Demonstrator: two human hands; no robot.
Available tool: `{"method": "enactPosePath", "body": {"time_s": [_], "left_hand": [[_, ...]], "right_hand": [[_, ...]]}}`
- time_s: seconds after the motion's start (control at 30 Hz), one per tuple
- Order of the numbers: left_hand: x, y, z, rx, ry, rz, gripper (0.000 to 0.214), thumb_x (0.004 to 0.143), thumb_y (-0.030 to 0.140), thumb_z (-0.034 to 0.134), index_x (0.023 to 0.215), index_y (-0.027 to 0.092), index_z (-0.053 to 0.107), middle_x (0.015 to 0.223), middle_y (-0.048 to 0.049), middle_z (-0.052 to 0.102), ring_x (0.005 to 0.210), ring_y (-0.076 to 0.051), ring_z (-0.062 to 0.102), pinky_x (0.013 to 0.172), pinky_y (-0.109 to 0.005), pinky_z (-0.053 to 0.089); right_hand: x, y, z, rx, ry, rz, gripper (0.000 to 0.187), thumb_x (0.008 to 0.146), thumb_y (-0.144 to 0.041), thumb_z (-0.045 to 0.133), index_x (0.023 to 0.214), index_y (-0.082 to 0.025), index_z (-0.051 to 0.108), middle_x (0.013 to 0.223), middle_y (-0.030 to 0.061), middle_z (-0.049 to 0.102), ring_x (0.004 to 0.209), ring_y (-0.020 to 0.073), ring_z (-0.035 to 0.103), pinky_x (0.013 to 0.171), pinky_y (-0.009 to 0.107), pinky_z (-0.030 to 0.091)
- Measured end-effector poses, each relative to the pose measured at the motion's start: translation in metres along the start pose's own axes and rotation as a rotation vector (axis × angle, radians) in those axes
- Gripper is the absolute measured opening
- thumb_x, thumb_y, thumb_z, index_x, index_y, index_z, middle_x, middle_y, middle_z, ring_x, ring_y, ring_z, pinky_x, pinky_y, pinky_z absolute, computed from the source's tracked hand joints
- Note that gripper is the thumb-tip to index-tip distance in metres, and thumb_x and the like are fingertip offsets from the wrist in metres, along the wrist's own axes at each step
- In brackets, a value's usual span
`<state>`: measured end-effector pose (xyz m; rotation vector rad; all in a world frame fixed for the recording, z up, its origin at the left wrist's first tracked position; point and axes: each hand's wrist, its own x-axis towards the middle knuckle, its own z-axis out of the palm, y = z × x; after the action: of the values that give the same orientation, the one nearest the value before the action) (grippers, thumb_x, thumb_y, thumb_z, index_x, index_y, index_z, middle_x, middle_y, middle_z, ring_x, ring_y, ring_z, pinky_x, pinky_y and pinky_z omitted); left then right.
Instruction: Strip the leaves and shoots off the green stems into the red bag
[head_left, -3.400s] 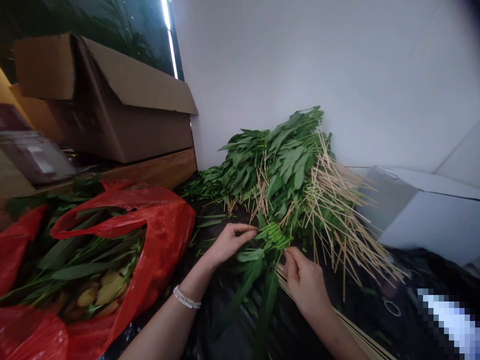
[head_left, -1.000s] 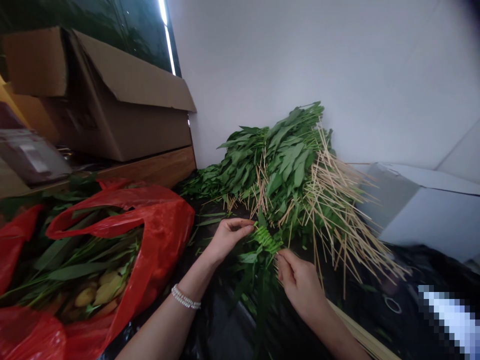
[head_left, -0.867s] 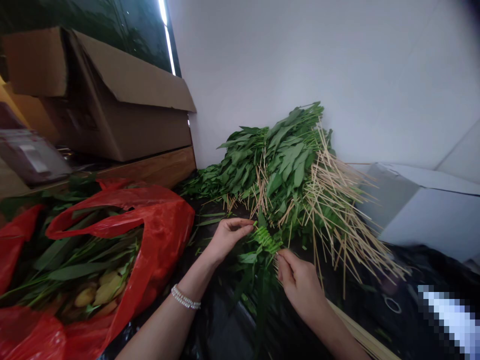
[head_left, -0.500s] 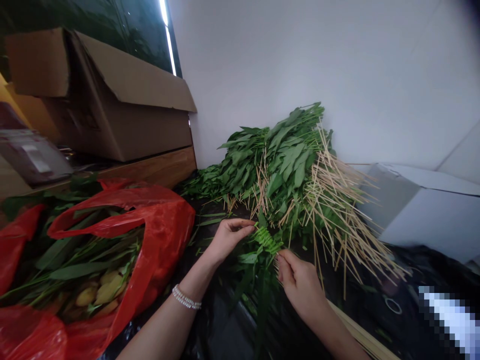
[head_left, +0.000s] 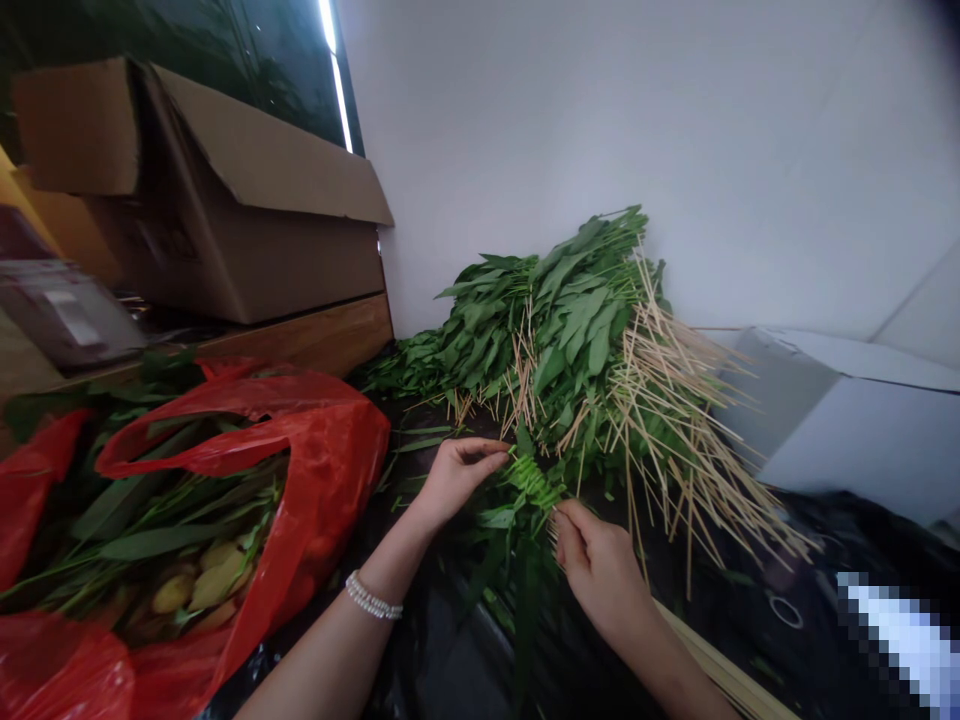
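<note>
Red bag (head_left: 315, 470) of leaves at left. Left hand (head_left: 454, 478) pinched on pleated leaf (head_left: 534, 480), low over surface (head_left: 442, 640); right hand (head_left: 600, 570) pinched on its lower end. Skewered pile (head_left: 577, 330) behind. Judged: threading in hand; steady grip needed, folds springy.

Single head-worn view, looking forward and down, close over the hands (head_left: 525, 520); white wall ahead

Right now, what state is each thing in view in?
left hand, pinched on the far end of the pleated leaf.
right hand, pinched at its near end.
pleated leaf, folded in a tight zigzag, held between both hands.
red bag, open, with long leaves and yellow fruit inside.
cardboard box, flaps open.
leaf-and-stick pile, heaped, sticks jutting out.
</note>
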<state>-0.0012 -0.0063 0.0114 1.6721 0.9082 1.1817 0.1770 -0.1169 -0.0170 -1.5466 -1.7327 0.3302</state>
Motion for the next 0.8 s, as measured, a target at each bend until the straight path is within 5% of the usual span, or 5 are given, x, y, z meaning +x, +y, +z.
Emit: {"method": "enactPosePath", "body": {"time_s": [0.3,0.57,0.8], "left_hand": [[-0.0006,-0.0033,0.0008,0.190,0.019,0.185,0.015,0.076,0.026,0.071,0.087,0.017,0.078,0.080,-0.0056,0.075,0.075,-0.018,0.066,0.071,-0.026,0.048],[0.0001,-0.0069,0.0024,0.157,0.027,0.129,0.018,0.076,0.029,0.072,0.088,0.016,0.075,0.083,-0.0052,0.075,0.077,-0.018,0.067,0.072,-0.026,0.050],[-0.0011,-0.0045,0.0003,0.241,0.037,0.216,0.011,0.078,0.026,0.071,0.082,0.017,0.074,0.081,-0.0043,0.074,0.078,-0.018,0.066,0.074,-0.027,0.048]], "right_hand": [[-0.0002,0.0033,0.0028,0.003,-0.001,0.014,0.029,0.096,-0.035,0.033,0.079,-0.024,0.053,0.059,0.0000,0.059,0.057,0.0164,0.059,0.056,0.024,0.037],[0.0001,0.0037,0.0036,0.015,0.008,-0.002,0.028,0.096,-0.035,0.033,0.080,-0.024,0.054,0.060,0.0000,0.059,0.057,0.0161,0.059,0.056,0.024,0.038],[-0.0004,0.0026,0.0026,0.003,0.023,-0.009,0.028,0.096,-0.034,0.032,0.080,-0.023,0.053,0.059,-0.0005,0.059,0.056,0.0155,0.059,0.056,0.024,0.037]]}}
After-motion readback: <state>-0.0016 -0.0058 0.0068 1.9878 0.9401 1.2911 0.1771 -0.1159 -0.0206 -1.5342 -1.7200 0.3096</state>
